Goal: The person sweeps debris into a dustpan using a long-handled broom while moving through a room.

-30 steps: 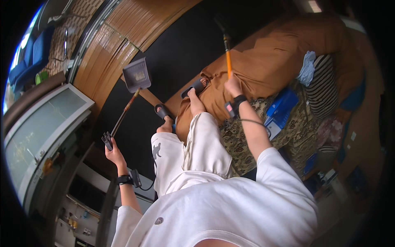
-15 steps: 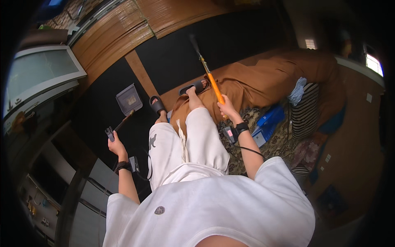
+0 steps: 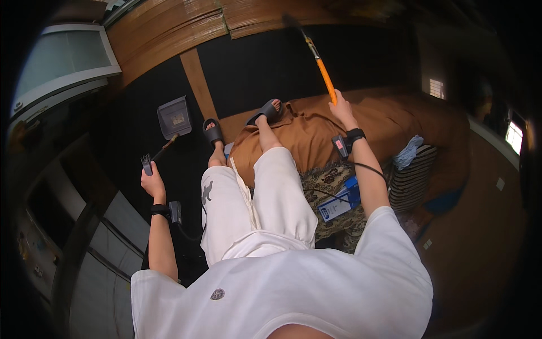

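Observation:
My right hand (image 3: 342,110) is closed round the end of a long orange-handled broom (image 3: 326,80). The broom reaches away from me, and its dark head is blurred against the black floor covering. On the left, my left hand (image 3: 152,182) grips the dark upper end of a long-handled dustpan (image 3: 174,117). The dustpan's grey pan lies on the black floor covering, left of my sandalled feet, with a light patch inside it. Its handle runs from the pan up towards my hand.
A brown cloth (image 3: 316,138) drapes over the seat beside my right leg. On the patterned cover (image 3: 322,183) lies a blue and white package (image 3: 339,206), near a striped cushion (image 3: 414,175). Wooden panels (image 3: 169,34) stand ahead; a glass-fronted cabinet (image 3: 70,53) is far left.
My right hand has moved outward to the right and away from me, carrying the broom with it. My left hand still holds the dustpan, which has shifted little.

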`<state>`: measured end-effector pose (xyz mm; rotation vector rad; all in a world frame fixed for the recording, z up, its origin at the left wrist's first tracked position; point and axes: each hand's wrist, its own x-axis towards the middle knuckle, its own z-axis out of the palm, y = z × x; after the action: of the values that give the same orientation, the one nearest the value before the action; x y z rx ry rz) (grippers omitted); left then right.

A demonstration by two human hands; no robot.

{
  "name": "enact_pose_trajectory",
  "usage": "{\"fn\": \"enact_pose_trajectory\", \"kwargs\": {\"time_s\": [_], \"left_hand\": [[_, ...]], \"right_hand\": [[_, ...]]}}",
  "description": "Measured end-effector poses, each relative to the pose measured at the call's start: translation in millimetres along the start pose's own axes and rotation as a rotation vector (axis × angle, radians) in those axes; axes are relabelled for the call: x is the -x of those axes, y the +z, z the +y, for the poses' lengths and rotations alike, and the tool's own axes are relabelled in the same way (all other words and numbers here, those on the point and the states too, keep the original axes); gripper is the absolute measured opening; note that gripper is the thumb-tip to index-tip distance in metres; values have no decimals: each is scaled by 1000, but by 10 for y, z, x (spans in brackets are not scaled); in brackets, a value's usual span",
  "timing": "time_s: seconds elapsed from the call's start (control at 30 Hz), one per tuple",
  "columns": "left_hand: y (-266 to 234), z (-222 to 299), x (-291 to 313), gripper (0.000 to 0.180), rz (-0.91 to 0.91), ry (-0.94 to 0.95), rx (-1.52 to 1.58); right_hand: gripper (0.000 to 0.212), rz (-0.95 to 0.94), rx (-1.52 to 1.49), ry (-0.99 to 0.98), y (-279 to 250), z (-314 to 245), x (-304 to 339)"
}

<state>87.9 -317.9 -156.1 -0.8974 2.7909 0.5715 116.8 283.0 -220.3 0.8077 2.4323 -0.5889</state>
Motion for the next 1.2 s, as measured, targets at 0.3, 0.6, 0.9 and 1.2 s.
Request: {"fn": "enact_pose_trajectory", "kwargs": {"time_s": [0.3, 0.6, 0.9, 1.2], "left_hand": [[2, 185, 17, 36, 12, -13, -97], [157, 416, 64, 35, -19, -28, -86], [38, 260, -19, 35, 0, 42, -26], [-19, -22, -127, 33, -84, 55, -11]], "right_hand": [[67, -226, 266, -51, 72, 160, -38], [63, -439, 455, -85, -738, 833, 808], [60, -235, 419, -279, -1040, 176, 649], [49, -50, 357, -363, -125, -1510, -656]]}}
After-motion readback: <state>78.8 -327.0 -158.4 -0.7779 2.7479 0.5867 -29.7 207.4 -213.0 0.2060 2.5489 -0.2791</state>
